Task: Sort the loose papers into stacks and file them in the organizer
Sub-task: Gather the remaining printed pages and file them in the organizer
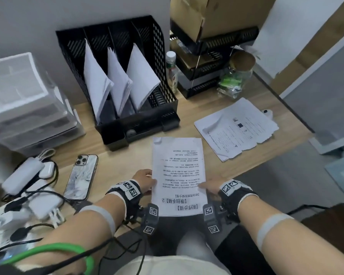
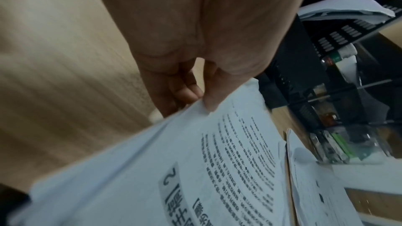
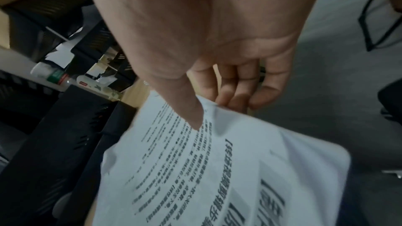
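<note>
two hands hold one sheaf of printed papers (image 1: 178, 175) over the near edge of the wooden desk (image 1: 115, 155), between the person and the black mesh organizer (image 1: 127, 92).

far left: clear plastic drawers (image 1: 28, 108), chargers and cables (image 1: 28, 187), and a phone (image 1: 80, 176) lying face down, all apart from the work.

left of centre: the organizer stands against the wall; three of its slots already hold white sheets leaning to the right, so filing appears well advanced.

centre: the left hand (image 1: 145, 180) pinches the sheaf's left edge, thumb on top and fingers (image 2: 185, 92) curled beneath. the sheaf lies flat, text upside down to the wearer, its far end over the desk and its near end over the lap. gripping both long edges likely serves to square the sheets before they go into a slot.

right of centre: the right hand (image 1: 211, 187) pinches the opposite edge the same way, thumb (image 3: 187, 109) pressed on the print, fingers (image 3: 239, 92) below. both wrists are level, palms turned inward.

right: a second loose stack (image 1: 236, 128) lies skewed on the desk, not yet filed, near a glass jar (image 1: 234, 80).
</note>
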`<state>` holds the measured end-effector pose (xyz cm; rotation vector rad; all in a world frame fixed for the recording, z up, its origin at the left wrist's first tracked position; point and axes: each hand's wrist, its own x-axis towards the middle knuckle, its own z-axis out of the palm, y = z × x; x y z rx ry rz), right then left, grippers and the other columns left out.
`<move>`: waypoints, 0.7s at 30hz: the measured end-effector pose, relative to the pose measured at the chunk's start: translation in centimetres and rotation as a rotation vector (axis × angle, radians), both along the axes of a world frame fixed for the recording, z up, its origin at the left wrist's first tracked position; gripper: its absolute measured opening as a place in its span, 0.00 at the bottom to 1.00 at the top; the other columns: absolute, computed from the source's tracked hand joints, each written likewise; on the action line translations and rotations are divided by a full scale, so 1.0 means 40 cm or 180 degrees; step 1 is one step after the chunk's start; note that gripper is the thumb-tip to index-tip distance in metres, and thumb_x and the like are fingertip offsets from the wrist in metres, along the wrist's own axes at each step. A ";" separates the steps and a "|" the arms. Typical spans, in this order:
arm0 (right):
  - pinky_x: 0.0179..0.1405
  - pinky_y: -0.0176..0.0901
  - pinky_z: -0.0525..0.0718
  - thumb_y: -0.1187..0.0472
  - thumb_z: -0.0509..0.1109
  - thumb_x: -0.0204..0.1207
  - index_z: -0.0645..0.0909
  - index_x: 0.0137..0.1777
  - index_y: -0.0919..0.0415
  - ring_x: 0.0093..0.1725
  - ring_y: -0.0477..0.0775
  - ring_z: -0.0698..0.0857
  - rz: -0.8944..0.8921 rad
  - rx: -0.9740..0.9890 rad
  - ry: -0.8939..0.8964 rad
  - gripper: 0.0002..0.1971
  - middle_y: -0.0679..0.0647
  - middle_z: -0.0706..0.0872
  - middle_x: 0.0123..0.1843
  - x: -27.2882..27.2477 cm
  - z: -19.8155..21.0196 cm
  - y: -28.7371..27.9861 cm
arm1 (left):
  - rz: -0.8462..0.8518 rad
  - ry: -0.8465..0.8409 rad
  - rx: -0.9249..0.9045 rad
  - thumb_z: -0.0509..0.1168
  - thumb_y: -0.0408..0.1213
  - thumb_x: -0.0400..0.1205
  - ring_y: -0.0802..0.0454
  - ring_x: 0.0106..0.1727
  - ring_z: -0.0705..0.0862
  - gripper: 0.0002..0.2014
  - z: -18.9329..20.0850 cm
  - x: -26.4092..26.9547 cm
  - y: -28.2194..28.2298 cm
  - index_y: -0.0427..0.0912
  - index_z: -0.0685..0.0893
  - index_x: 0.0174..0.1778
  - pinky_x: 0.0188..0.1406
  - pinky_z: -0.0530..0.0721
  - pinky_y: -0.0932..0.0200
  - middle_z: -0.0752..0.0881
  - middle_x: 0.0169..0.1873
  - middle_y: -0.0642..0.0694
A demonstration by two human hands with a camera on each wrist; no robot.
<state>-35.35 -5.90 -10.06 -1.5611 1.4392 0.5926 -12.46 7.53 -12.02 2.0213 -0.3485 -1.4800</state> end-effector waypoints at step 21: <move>0.54 0.65 0.88 0.53 0.78 0.67 0.85 0.42 0.57 0.47 0.63 0.92 -0.2788 -0.1079 -0.1885 0.10 0.59 0.92 0.52 -0.276 0.124 -0.512 | -0.0849 -0.1058 -0.1495 0.70 0.36 0.82 0.47 0.43 0.85 0.08 0.163 -0.101 -0.475 0.55 0.84 0.50 0.45 0.85 0.51 0.88 0.43 0.44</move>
